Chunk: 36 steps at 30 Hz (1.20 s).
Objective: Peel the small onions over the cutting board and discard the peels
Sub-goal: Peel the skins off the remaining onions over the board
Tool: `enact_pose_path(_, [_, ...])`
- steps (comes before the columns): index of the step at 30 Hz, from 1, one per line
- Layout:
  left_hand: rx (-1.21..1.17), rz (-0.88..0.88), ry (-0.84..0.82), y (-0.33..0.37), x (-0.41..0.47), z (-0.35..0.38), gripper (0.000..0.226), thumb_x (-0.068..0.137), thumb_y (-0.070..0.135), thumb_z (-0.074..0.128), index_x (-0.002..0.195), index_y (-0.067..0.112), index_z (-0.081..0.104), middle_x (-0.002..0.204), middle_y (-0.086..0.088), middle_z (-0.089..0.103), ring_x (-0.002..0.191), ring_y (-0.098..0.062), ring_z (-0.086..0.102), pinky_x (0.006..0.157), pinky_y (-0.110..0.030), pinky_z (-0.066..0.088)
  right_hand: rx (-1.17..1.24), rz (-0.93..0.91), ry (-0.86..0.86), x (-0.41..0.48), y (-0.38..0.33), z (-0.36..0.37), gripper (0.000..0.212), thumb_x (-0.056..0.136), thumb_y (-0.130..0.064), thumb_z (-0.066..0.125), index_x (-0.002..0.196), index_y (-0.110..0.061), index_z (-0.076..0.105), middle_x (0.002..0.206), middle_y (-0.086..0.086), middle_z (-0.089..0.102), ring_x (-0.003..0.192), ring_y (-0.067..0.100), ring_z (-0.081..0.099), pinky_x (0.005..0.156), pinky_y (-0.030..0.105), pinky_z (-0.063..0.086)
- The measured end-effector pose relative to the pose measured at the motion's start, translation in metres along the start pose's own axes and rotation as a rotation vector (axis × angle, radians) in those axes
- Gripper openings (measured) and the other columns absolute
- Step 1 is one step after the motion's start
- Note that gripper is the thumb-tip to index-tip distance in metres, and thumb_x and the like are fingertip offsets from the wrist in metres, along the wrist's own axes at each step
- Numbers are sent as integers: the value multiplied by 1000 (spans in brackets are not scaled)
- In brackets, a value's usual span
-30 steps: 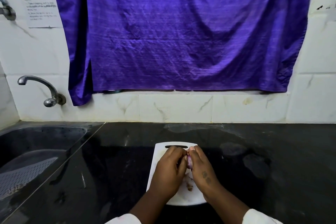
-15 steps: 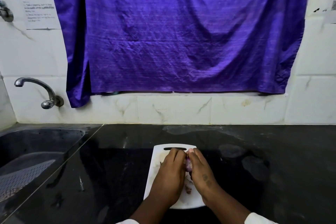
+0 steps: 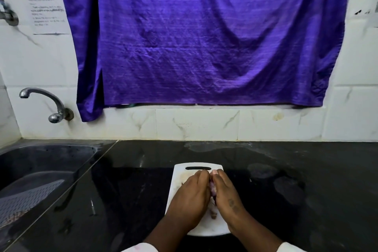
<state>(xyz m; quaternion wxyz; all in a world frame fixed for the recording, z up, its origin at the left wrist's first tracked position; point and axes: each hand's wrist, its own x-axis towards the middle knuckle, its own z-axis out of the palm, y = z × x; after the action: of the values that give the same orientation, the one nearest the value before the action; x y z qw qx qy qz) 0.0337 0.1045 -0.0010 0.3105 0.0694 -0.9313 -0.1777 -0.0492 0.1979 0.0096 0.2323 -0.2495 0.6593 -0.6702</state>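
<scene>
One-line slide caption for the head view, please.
Left hand and right hand grip a small pinkish onion above a white plastic cutting board on a black counter, peel scraps beneath.

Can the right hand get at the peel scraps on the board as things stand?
Probably yes: the scraps lie just beside the right hand, nothing between, though it holds the onion.

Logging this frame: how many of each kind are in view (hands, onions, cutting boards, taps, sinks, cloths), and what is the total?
Hands: 2, left hand and right hand
Onions: 1, the onion held between both hands
Cutting boards: 1, the cutting board
Taps: 2, curved tap and upper tap
Sinks: 1, the sink
Cloths: 1, the purple cloth
Total: 8
</scene>
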Motion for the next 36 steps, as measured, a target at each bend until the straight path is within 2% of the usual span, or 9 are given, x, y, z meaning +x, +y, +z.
enact_pose_path(3, [11, -22, 0, -3, 1, 2, 9, 100, 29, 29, 93, 30, 34, 90, 15, 46, 82, -7, 42, 77, -30, 42, -3, 7, 12, 0, 1, 1, 30, 109, -29, 42, 89, -23, 64, 82, -17, 71, 78, -5, 68, 82, 22, 54])
enact_pose_path(8, [-13, -47, 19, -1, 0, 0, 4, 98, 29, 32, 94, 29, 34, 91, 11, 50, 83, -12, 45, 73, -29, 36, 3, -4, 2, -5, -4, 4, 29, 108, -35, 42, 100, -19, 64, 89, -3, 76, 88, 5, 72, 98, 48, 53])
enact_pose_path(12, [-132, -106, 103, 0, -1, 0, 14, 106, 21, 43, 92, 23, 43, 88, 9, 59, 82, -11, 54, 72, -30, 43, 2, 22, 8, -8, -11, 5, 29, 108, -35, 41, 94, -21, 62, 80, -12, 73, 76, 4, 69, 98, 60, 50])
enact_pose_path(17, [-334, -85, 37, 4, 0, -11, 21, 110, 39, 45, 100, 21, 51, 93, 12, 70, 91, -9, 68, 77, -31, 52, -42, -18, -15, -4, -12, -1, 31, 108, -33, 39, 102, -12, 60, 92, 11, 72, 83, 15, 71, 66, 25, 53])
enact_pose_path(20, [-334, -50, 2, 3, 2, -15, 22, 110, 42, 41, 102, 23, 49, 96, 12, 69, 93, -10, 67, 79, -31, 52, -68, -57, -15, -3, -10, -2, 29, 108, -31, 40, 92, -13, 57, 83, 15, 59, 75, 20, 60, 69, 29, 48])
enact_pose_path(23, [-305, -37, 25, 3, -1, -13, 23, 111, 43, 35, 99, 28, 47, 94, 12, 64, 90, -13, 63, 77, -33, 50, -76, -61, -16, 0, -5, -2, 30, 108, -32, 39, 103, -9, 58, 100, 25, 63, 94, 37, 66, 71, 30, 50])
enact_pose_path(27, [-226, -40, 35, -2, -5, -6, 20, 111, 37, 35, 93, 32, 40, 85, 15, 54, 83, -10, 54, 72, -27, 44, -73, -34, -17, -1, -1, -3, 31, 109, -30, 39, 95, -15, 63, 88, 0, 71, 79, 1, 68, 74, 21, 52])
enact_pose_path(33, [-102, -62, -41, 1, -3, -7, 22, 108, 20, 40, 90, 31, 34, 76, 19, 48, 76, 4, 51, 64, -13, 33, -40, -52, -13, -2, 0, -4, 27, 109, -26, 40, 91, -21, 60, 84, -16, 69, 72, -14, 66, 64, 9, 47])
enact_pose_path(36, [-76, -76, -72, 5, -1, -10, 19, 108, 18, 39, 93, 28, 33, 74, 18, 46, 73, 6, 50, 62, -17, 31, -51, -26, -20, -5, -5, -3, 26, 109, -26, 40, 97, -10, 57, 93, -7, 68, 87, -5, 66, 78, 23, 56])
